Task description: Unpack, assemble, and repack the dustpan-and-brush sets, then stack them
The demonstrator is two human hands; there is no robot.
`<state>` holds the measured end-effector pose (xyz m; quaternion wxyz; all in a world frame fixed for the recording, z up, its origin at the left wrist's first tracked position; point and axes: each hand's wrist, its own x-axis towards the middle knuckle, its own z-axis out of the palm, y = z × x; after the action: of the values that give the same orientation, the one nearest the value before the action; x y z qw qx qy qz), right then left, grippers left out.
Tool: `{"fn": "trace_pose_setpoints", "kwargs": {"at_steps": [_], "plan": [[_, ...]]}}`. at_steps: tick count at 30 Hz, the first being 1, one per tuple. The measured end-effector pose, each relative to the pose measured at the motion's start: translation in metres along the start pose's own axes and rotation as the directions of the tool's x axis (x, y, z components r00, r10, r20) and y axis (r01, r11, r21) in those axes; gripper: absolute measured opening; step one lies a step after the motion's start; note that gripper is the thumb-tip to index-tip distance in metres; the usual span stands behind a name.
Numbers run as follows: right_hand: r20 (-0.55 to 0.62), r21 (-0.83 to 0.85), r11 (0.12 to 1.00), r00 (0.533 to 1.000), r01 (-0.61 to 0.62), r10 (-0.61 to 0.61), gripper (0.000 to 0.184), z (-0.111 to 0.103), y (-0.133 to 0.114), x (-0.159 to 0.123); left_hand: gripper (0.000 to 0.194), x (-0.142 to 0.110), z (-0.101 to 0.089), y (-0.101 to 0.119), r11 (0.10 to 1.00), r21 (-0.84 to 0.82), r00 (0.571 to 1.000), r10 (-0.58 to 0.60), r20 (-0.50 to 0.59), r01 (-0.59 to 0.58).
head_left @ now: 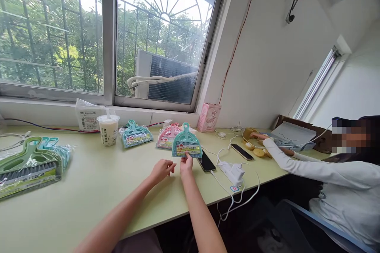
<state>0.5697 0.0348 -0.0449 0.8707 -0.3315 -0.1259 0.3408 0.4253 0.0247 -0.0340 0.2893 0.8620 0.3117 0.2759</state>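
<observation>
My right hand (pixel 186 163) pinches the lower edge of a teal mini dustpan and brush set (pixel 186 142), held upright above the table with its handle up and a printed label across the front. To its left, my left hand (pixel 162 170) is empty, its fingers loosely bent and apart, close to the tabletop. A pink dustpan and brush set (pixel 166 137) in clear wrap lies just behind the held one. Another wrapped teal dustpan set (pixel 136 134) rests further left. Green dustpan sets (pixel 32 162) lie at the table's left side, with teal ones partly hidden behind them.
Along the window side stand a drink cup (pixel 108 131), a white packet (pixel 86 116) and a pink box (pixel 209 118). On the right are a charging phone (pixel 207 161), a second phone (pixel 242 151) and a power strip (pixel 230 172) with cables. A co-worker (pixel 335 178) reaches toward yellow items.
</observation>
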Motion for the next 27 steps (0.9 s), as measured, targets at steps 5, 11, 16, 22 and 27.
{"fn": "trace_pose_setpoints", "kwargs": {"at_steps": [5,11,16,22,27], "plan": [[0.017,0.073,0.994,0.997,-0.08,0.079,0.019,0.009,-0.005,-0.01,0.05,0.003,-0.019,-0.009,0.989,-0.127,0.997,-0.081,-0.013,0.078],[0.098,0.073,0.985,0.984,-0.153,0.146,0.017,0.012,-0.004,-0.015,0.038,0.003,-0.003,-0.009,0.976,-0.216,0.991,-0.068,-0.119,0.041],[0.062,0.079,0.985,0.987,-0.152,0.148,0.015,0.012,-0.014,-0.015,0.035,0.001,0.011,0.001,0.964,-0.26,0.991,-0.09,-0.103,0.061],[0.067,0.115,0.984,0.989,-0.136,0.129,0.019,0.015,-0.019,-0.015,0.038,0.001,-0.008,0.005,0.976,-0.199,0.996,-0.087,0.013,0.088],[0.175,0.052,0.986,0.974,-0.156,0.144,0.024,0.017,-0.01,-0.022,0.061,0.009,-0.019,-0.008,0.843,-0.536,0.964,-0.179,-0.197,0.047]]}}
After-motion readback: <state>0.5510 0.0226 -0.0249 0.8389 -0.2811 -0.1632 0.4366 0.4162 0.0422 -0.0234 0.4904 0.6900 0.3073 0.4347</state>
